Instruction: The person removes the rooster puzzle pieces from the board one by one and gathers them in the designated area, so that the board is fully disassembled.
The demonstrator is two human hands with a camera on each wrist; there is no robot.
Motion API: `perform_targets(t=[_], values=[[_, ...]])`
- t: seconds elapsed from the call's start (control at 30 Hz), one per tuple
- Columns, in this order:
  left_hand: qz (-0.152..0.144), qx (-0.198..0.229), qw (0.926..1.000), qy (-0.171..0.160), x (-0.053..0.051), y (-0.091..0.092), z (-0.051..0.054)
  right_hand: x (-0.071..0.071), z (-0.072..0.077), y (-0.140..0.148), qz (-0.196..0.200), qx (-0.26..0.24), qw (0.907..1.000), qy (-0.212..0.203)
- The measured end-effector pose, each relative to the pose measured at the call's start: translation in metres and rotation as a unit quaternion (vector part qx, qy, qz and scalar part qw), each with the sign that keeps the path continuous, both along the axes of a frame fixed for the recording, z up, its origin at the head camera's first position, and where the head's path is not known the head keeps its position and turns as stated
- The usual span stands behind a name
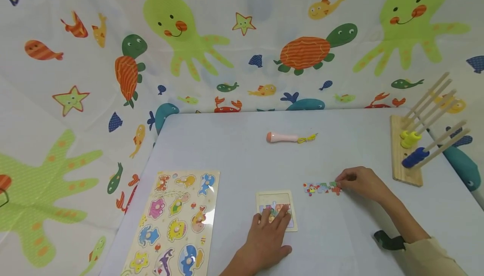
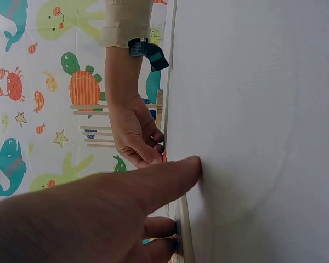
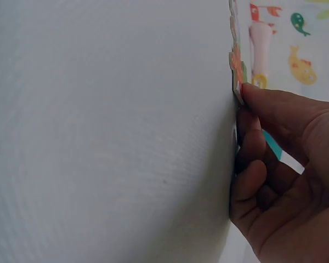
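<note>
My left hand (image 1: 266,238) rests with spread fingers on a small wooden puzzle tray (image 1: 274,192), over the colourful jigsaw pieces (image 1: 285,207) lying in its lower part. To the right of the tray, a short row of joined jigsaw pieces (image 1: 320,188) lies flat on the table. My right hand (image 1: 364,183) pinches the jigsaw piece at the right end of that row between thumb and fingertips. Seen edge-on in the right wrist view, the jigsaw piece (image 3: 237,71) meets the thumb tip, and the other fingers curl beneath against the table.
A large sea-animal peg puzzle board (image 1: 177,225) lies on the left. Toward the back is a pink microphone-like toy (image 1: 283,137) with a yellow cord. At the right edge stands a wooden stacker (image 1: 398,154) with tilted rods and yellow and blue pieces. A patterned cloth (image 1: 219,57) hangs behind.
</note>
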State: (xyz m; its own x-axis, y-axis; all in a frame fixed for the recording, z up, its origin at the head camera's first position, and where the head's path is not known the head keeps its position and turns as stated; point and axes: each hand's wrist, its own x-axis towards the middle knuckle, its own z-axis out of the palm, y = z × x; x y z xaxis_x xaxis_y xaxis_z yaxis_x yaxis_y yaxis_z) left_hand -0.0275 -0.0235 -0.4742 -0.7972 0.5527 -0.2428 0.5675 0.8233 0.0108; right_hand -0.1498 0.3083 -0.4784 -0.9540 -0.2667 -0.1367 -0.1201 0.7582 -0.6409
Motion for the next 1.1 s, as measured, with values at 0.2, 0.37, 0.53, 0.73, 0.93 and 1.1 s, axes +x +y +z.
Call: perform_targets(t=[0.2,0.37,0.53,0.73,0.93,1.1], values=[[0.001,0.003,1.0,0.002,0.0,-0.001,0.001,0.002,0.0,-0.001,-0.012,0.006,0.9999,0.004],[-0.002,0.003,1.0,0.003,0.002,-0.002,0.0,0.006,-0.001,-0.004,-0.027,0.011,0.9996,0.005],[-0.007,0.0,1.0,0.003,0.002,-0.005,-0.003,0.011,-0.001,-0.009,-0.038,0.01,0.9992,0.005],[-0.006,0.006,0.9999,-0.005,0.003,-0.007,-0.004,0.014,-0.001,-0.013,-0.046,0.011,0.9988,0.011],[-0.007,0.008,0.9999,0.004,0.005,-0.007,-0.005,0.015,-0.002,-0.014,-0.045,0.016,0.9987,0.017],[-0.002,0.009,1.0,0.003,0.005,-0.006,-0.002,0.015,-0.003,-0.012,-0.041,0.022,0.9987,0.021]])
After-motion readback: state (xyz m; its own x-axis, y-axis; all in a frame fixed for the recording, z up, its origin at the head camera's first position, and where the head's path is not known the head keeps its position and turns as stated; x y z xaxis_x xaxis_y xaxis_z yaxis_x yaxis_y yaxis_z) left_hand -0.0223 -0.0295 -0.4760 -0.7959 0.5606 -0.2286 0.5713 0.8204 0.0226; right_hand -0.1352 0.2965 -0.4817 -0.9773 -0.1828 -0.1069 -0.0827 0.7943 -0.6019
